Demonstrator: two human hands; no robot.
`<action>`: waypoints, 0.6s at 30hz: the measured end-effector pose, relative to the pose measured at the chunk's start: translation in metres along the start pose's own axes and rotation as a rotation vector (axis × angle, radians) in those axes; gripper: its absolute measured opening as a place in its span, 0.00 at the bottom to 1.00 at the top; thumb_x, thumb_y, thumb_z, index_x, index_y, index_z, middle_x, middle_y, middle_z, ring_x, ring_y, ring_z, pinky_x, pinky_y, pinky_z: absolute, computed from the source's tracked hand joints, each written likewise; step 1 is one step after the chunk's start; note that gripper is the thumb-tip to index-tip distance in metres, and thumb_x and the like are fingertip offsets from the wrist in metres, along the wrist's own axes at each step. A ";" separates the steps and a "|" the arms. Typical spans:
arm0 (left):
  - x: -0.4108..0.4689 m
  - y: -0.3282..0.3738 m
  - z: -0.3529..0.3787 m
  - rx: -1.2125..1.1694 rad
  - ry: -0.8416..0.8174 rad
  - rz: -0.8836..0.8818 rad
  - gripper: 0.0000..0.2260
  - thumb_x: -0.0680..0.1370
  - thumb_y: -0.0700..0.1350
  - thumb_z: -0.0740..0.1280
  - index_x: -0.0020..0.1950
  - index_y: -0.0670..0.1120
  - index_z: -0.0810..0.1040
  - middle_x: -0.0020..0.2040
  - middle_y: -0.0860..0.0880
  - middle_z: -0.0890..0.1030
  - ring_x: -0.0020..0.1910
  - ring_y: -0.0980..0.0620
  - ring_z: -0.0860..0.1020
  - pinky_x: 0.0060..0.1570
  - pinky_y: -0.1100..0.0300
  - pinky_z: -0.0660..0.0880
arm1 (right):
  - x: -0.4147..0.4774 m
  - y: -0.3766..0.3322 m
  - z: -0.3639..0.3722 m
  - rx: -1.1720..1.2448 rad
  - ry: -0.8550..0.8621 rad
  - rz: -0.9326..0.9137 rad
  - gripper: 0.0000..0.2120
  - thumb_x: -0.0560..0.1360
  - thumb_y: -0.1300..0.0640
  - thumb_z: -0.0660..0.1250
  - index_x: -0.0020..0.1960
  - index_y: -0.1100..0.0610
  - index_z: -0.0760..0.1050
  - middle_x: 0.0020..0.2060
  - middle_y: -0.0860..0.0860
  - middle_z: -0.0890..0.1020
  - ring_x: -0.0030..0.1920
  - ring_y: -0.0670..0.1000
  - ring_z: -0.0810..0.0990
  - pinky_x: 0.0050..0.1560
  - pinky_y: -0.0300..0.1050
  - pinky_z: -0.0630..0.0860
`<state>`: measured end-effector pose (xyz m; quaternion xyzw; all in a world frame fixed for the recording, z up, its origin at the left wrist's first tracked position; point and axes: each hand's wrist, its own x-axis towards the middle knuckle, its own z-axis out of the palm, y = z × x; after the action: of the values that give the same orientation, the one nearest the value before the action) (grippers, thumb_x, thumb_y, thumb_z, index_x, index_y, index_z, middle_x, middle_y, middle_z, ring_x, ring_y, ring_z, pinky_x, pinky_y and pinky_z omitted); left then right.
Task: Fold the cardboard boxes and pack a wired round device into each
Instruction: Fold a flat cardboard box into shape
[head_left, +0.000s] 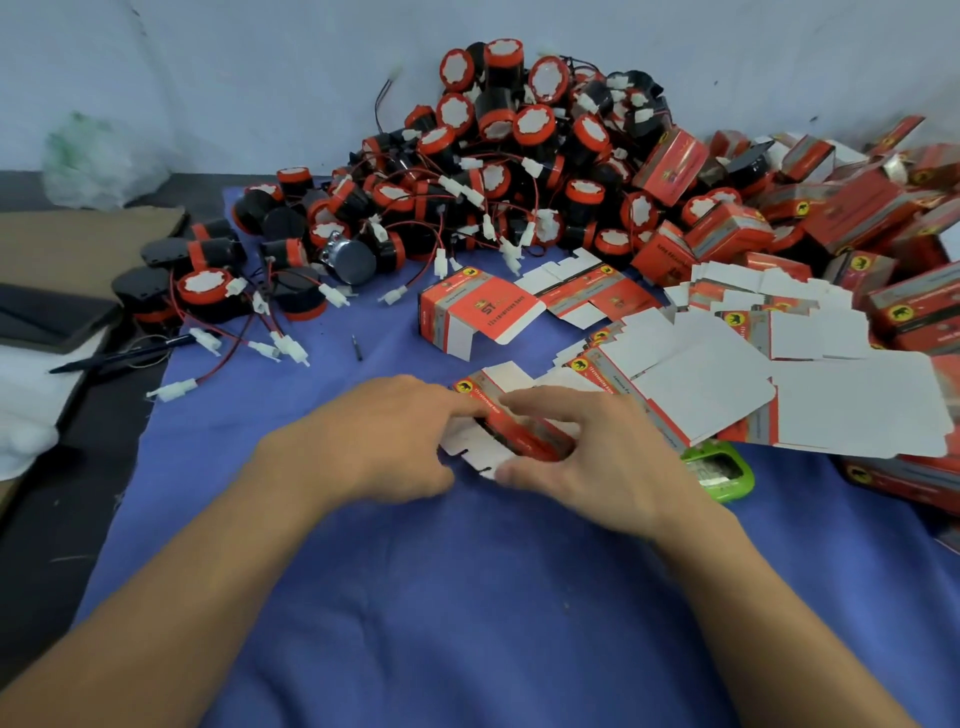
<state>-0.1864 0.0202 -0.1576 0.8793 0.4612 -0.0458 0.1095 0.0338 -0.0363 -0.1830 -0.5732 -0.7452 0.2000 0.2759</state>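
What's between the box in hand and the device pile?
Head view: between held box and device pile stands one erected open-flapped box on blue cloth.

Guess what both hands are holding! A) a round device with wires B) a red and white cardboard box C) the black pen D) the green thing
B: the left hand and right hand both hold a partly folded cardboard box over the blue cloth.

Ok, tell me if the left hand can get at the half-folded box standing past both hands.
Probably yes: only bare blue cloth lies between the left hand and the half-folded box. It and the right hand grip a flat carton, though, so it must let go first.
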 end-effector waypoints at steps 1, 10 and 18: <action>-0.001 0.000 -0.002 0.007 0.000 0.003 0.33 0.73 0.51 0.69 0.74 0.73 0.63 0.50 0.60 0.79 0.44 0.56 0.74 0.35 0.63 0.67 | 0.002 0.001 -0.001 0.053 0.095 -0.016 0.13 0.66 0.32 0.71 0.50 0.21 0.75 0.50 0.35 0.84 0.49 0.39 0.81 0.47 0.36 0.76; 0.007 0.008 0.005 -0.492 0.448 -0.006 0.09 0.81 0.52 0.68 0.45 0.54 0.86 0.32 0.52 0.79 0.31 0.55 0.73 0.31 0.58 0.68 | 0.008 0.004 0.002 0.234 0.645 -0.008 0.09 0.80 0.46 0.63 0.49 0.40 0.83 0.53 0.39 0.82 0.60 0.40 0.78 0.59 0.32 0.72; 0.002 0.016 -0.003 -0.839 0.785 -0.102 0.09 0.75 0.53 0.71 0.41 0.50 0.87 0.34 0.47 0.84 0.34 0.47 0.80 0.35 0.48 0.76 | 0.002 -0.008 -0.001 0.311 0.495 -0.071 0.24 0.78 0.57 0.69 0.67 0.35 0.67 0.63 0.34 0.77 0.68 0.36 0.74 0.61 0.36 0.74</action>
<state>-0.1723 0.0142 -0.1529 0.6885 0.4878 0.4657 0.2669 0.0282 -0.0362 -0.1775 -0.5289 -0.6355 0.1561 0.5405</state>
